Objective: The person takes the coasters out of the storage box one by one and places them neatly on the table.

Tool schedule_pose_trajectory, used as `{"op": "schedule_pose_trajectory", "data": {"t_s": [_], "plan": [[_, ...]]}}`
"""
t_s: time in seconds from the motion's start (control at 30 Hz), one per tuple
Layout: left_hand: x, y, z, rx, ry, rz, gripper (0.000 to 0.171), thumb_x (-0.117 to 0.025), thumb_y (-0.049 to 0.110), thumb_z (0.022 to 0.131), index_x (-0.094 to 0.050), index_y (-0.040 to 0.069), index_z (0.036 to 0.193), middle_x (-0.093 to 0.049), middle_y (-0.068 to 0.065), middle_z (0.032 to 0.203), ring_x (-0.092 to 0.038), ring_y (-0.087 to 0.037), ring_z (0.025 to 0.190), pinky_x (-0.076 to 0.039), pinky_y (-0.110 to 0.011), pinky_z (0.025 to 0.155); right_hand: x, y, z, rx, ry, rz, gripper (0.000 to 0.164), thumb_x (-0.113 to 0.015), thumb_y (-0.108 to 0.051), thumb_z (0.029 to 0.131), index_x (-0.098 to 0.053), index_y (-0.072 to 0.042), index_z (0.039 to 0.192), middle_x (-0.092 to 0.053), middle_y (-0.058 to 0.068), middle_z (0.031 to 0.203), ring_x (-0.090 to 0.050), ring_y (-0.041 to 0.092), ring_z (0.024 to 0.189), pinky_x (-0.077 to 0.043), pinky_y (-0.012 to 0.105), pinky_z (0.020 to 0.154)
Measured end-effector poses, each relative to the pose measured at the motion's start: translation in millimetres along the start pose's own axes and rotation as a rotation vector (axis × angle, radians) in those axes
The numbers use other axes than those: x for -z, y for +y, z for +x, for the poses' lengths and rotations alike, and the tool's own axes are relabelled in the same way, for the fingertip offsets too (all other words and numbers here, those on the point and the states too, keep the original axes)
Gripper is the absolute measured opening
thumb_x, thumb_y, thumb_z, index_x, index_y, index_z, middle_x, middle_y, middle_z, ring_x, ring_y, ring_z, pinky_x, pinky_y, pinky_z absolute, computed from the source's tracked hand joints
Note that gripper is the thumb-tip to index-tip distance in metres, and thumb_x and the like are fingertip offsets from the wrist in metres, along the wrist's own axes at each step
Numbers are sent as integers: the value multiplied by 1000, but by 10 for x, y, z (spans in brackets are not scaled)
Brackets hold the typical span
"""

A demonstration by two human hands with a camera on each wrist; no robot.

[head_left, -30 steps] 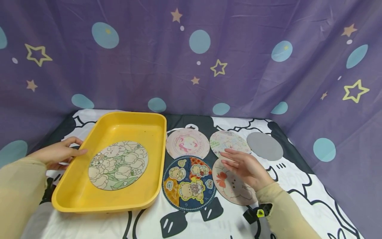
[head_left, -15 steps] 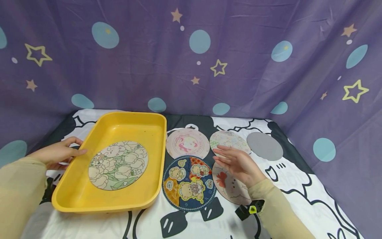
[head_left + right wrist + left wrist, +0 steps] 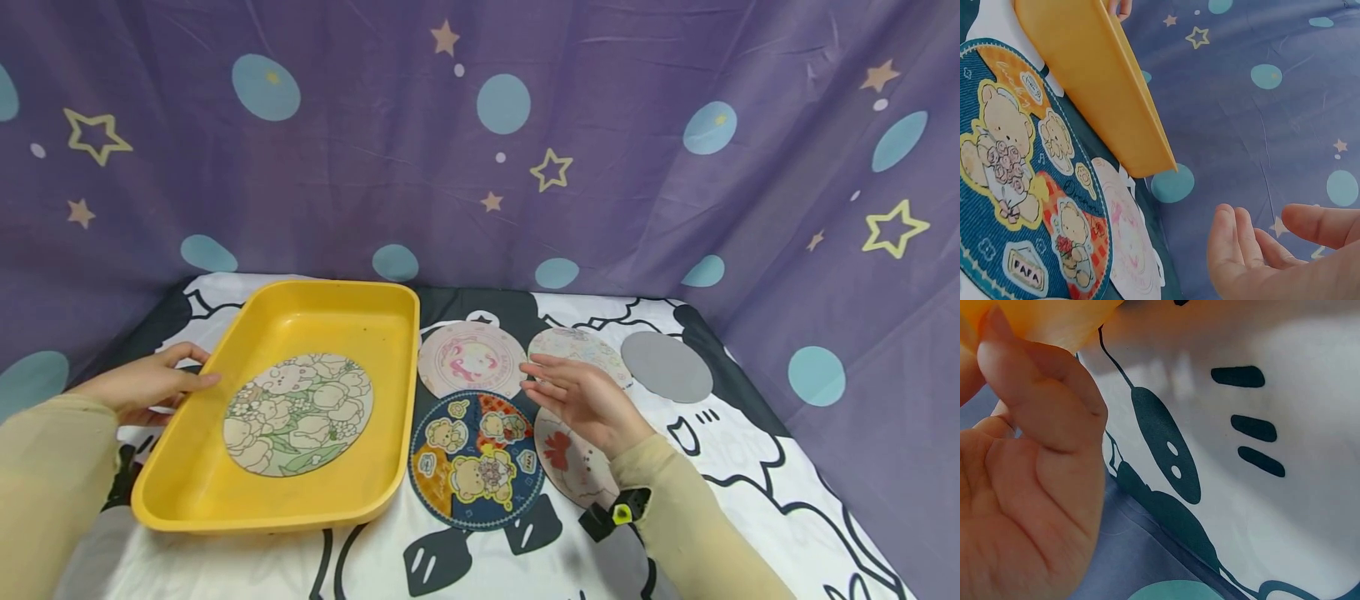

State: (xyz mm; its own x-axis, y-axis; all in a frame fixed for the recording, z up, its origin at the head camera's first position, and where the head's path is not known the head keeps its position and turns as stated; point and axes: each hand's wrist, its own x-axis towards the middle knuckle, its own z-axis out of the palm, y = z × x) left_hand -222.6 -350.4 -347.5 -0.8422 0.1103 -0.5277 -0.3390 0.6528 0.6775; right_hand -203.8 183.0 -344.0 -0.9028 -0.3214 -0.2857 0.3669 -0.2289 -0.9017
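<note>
My left hand [image 3: 161,383] grips the left rim of a yellow tray [image 3: 341,302], thumb on the rim and fingers outside it; the left wrist view has the hand [image 3: 1035,469] against the tray's edge [image 3: 1066,322]. Inside the tray lies a round mat with bunnies and tulips [image 3: 300,417]. Over the mats on the right hovers my right hand [image 3: 588,400], fingers extended and holding nothing. Beneath it is a mat with a red bow [image 3: 577,467], partly hidden, and behind it a pale sketched mat [image 3: 573,342]. The dark blue bear mat [image 3: 480,458] lies to its left.
A pink-patterned mat [image 3: 472,358] lies behind the bear mat, close to the tray's right side. At the far right is a plain grey disc [image 3: 666,367]. A purple curtain [image 3: 480,225] hangs behind the black-and-white cloth [image 3: 750,500].
My right hand has drifted left and slightly up over the mats. The left hand, the tray and the mats stay in place.
</note>
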Motion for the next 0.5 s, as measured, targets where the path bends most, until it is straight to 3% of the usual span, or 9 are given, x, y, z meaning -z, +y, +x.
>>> {"op": "schedule_pose_trajectory", "data": {"t_s": [0.2, 0.5], "plan": [[0, 5, -5, 7, 2, 11, 58, -51, 36, 103, -21, -3, 133, -65, -6, 102, -63, -20, 84, -54, -37, 73, -64, -37, 33, 5, -3, -34, 51, -43, -9, 103, -29, 3, 151, -47, 16, 147, -62, 20, 115, -50, 27, 98], [3, 23, -14, 13, -1, 13, 58, -51, 36, 103, -20, -3, 133, -64, -7, 103, -63, -20, 84, -54, -37, 74, -206, -107, 72, 12, -16, -39, 47, -44, -7, 102, -35, 2, 148, -42, 22, 152, -64, 20, 113, -51, 29, 98]]}}
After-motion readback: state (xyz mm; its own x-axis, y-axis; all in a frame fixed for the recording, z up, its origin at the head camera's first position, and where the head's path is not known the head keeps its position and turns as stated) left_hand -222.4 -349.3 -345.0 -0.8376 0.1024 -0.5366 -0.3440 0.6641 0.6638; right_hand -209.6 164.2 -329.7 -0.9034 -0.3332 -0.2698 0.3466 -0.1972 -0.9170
